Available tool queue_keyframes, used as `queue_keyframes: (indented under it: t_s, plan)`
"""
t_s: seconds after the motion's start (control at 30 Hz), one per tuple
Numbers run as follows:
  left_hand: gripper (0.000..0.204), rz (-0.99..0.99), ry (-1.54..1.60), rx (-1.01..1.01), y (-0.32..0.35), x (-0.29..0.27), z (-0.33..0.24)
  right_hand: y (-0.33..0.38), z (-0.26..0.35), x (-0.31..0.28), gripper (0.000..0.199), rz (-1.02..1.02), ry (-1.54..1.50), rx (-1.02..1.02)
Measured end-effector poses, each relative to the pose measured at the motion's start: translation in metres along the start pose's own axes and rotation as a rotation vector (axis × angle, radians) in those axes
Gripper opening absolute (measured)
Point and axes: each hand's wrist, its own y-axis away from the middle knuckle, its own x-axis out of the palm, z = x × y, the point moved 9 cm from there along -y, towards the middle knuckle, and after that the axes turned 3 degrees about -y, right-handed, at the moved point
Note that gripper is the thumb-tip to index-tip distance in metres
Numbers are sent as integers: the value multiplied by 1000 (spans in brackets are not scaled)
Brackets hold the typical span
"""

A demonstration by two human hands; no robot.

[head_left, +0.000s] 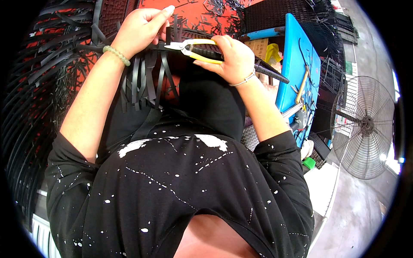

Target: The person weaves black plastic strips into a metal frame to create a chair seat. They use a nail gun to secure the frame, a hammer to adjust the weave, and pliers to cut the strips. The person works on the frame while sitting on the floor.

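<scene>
Nearest to us lies a black shirt (180, 172) with white flecks. Beyond it, dark strips (137, 79) hang below the left hand (140, 30), whose fingers curl together; we cannot tell whether they pinch anything. Our right hand (236, 56) grips yellow-handled pliers (187, 48), their tip pointing left, near the left hand. Farther right we see a blue tabletop (292, 51), then a round fan (366, 124).
</scene>
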Motion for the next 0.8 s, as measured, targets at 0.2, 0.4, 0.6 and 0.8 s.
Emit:
queue_keyframes:
  t_s: [0.2,0.4,0.6,0.8]
  plan:
    - [30,-102,301,32,-4,-21,10,27,-38,-10,47,-144,-68,436]
    - [33,76,-48,151,11,-8,-5,120,-110,-73,38,-325,-53,699]
    - [14,387,-609,480,57,32,-57,339,-192,-177,40,-498,296,1080]
    - [18,302,-746,437,57,24,-58,555,-165,-240,74,-506,784,1555]
